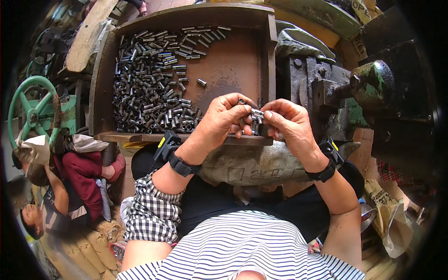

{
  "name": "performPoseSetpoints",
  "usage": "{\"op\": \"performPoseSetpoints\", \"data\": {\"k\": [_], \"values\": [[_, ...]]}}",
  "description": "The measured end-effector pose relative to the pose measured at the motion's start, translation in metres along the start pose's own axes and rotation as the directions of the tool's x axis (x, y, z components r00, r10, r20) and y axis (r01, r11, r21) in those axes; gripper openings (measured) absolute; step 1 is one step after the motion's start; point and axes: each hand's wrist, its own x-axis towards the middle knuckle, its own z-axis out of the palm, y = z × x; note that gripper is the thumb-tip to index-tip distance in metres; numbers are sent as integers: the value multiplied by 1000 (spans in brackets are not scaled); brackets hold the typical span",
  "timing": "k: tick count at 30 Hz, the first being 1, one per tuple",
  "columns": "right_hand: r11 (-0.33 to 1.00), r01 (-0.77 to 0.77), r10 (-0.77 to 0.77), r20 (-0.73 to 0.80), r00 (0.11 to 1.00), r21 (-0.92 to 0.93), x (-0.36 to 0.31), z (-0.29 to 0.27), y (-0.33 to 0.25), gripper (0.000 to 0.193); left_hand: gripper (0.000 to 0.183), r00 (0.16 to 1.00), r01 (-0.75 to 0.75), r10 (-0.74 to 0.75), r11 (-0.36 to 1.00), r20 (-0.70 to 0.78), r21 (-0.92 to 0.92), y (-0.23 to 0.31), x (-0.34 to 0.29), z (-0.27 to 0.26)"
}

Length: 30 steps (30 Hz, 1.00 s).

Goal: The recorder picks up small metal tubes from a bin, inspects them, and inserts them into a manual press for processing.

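Over the front right part of a brown tray, my two hands meet fingertip to fingertip. A short shiny metal tube lies between them, pinched by thumb and fingers from both sides. My left hand is closed, and a darker tube shows among its fingers. My right hand is closed on the other end of the shiny tube. A few more tubes stand just below and behind the fingertips, partly hidden. Many loose metal tubes are heaped in the tray's left half.
One tube lies apart on the tray floor. A dark, greasy machine stands close on the right. A sack hangs over my lap below the tray. At the left sit a green handwheel and another person.
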Motion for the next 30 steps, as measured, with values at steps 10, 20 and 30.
{"op": "performPoseSetpoints", "data": {"k": [10,20,30], "values": [[999,47,-47,-50,998,-2,0,-1,-2,14,21,999,21,-21,1000,26,-3,-2,-1,4],[985,-119,111,69,991,122,5,-12,-14,22,37,738,-529,485,-15,469,849,-4,-10,19],[997,-54,57,-72,996,51,6,15,-23,20,47,670,-498,577,-117,467,859,2,-12,3]]}}
